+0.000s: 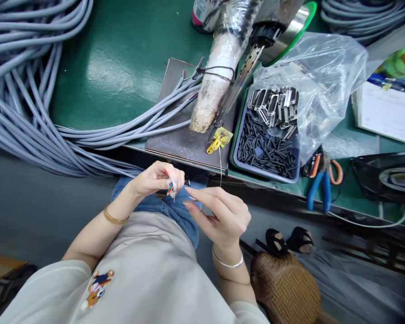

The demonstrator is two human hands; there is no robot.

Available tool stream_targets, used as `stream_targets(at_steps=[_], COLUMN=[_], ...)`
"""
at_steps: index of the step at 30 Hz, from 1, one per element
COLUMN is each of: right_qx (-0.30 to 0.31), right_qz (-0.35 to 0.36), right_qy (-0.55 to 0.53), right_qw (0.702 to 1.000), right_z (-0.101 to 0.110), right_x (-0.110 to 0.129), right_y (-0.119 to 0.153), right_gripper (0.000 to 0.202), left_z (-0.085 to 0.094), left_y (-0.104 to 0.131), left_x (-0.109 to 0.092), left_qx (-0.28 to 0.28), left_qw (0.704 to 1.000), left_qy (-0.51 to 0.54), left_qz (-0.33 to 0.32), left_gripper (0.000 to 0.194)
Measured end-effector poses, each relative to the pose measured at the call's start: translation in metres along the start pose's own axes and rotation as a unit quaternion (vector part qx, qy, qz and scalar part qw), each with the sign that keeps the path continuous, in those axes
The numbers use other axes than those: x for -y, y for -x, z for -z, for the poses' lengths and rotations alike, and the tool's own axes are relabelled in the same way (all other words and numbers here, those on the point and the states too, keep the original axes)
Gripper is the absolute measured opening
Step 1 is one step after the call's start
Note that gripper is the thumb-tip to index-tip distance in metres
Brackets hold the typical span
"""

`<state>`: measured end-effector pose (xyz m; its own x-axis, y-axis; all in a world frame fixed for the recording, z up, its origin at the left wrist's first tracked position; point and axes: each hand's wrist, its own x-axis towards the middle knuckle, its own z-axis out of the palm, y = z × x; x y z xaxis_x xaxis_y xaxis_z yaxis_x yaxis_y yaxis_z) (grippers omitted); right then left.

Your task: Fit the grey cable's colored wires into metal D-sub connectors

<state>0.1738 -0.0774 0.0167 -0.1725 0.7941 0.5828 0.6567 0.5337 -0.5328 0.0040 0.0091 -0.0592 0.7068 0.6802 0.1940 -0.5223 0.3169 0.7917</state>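
My left hand (160, 177) is closed around the end of a grey cable, with thin coloured wires (170, 186) sticking out of its fingers. Just to the right, my right hand (222, 213) has its thumb and forefinger apart, with a thin shiny strand (193, 198) near the fingertips; whether they touch it is unclear. A fine pale wire (220, 164) runs from a yellow piece (219, 140) on the dark board (178, 150) down behind my right hand. Grey cables (128, 130) lie across the board's left side.
A blue tray (238, 164) holds metal connectors (273, 105) and small black tubes (266, 146). Beside it are pliers (319, 191) and a plastic bag (337, 67). A wrapped white tube (205, 101) leans over the board. Bundled grey cables (23, 90) fill the left.
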Motion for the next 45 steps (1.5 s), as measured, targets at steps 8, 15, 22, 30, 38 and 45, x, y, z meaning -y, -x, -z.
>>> stream_targets(at_steps=[8, 15, 22, 30, 38, 45], right_qx=[0.016, -0.051, -0.220, -0.026, -0.033, -0.039], right_qz=[0.005, -0.208, -0.293, -0.332, -0.345, -0.365], right_qy=[0.037, -0.070, -0.133, -0.222, -0.190, -0.215], right_qw=[0.999, 0.974, 0.921, 0.917, 0.918, 0.905], right_z=[-0.009, -0.014, 0.007, -0.008, -0.010, -0.011], right_x=[0.008, -0.006, -0.027, -0.018, -0.017, -0.019], right_y=[-0.005, -0.006, -0.005, -0.009, -0.012, -0.009], right_gripper=[0.019, 0.012, 0.019, 0.008, 0.010, 0.010], left_z=[-0.001, -0.046, -0.068, -0.063, -0.064, -0.061], left_y=[0.003, -0.004, -0.016, -0.015, -0.013, -0.012], left_x=[0.001, -0.020, -0.033, -0.029, -0.022, -0.020], left_qx=[-0.013, -0.197, -0.293, -0.265, -0.269, -0.281], left_qw=[1.000, 0.977, 0.949, 0.958, 0.958, 0.954], left_qy=[-0.003, -0.044, -0.076, -0.061, -0.081, -0.100], left_qz=[0.003, 0.064, 0.086, 0.088, 0.058, 0.044], left_gripper=[0.031, 0.027, 0.029, 0.028, 0.031, 0.030])
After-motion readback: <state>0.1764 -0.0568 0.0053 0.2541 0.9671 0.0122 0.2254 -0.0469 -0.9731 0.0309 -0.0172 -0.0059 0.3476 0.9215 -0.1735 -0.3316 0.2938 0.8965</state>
